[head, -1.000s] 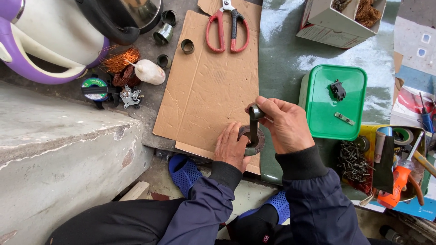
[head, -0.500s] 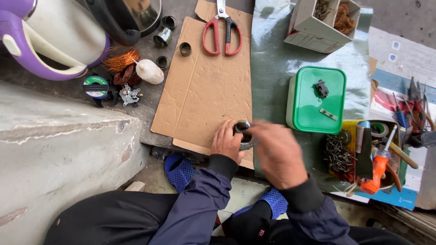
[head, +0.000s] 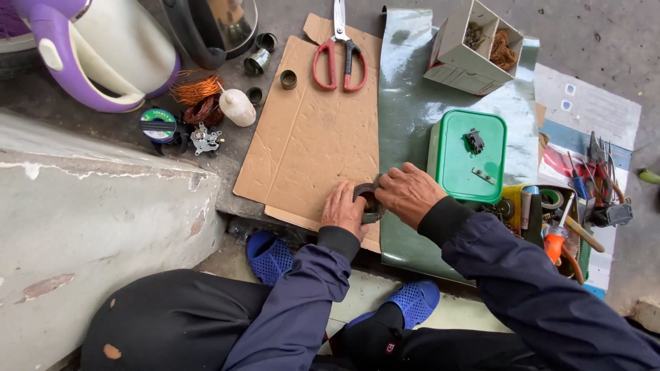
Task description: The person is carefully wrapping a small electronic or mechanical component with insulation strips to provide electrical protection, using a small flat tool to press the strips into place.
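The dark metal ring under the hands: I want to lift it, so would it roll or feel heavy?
The ring looks thick and metallic, so probably heavy and stiff. It lies flat on the cardboard, so rolling seems unlikely.

One pair of scissors (head: pixel 339 55) — one green box (head: pixel 467 156) — two blue shoes (head: pixel 269 255).
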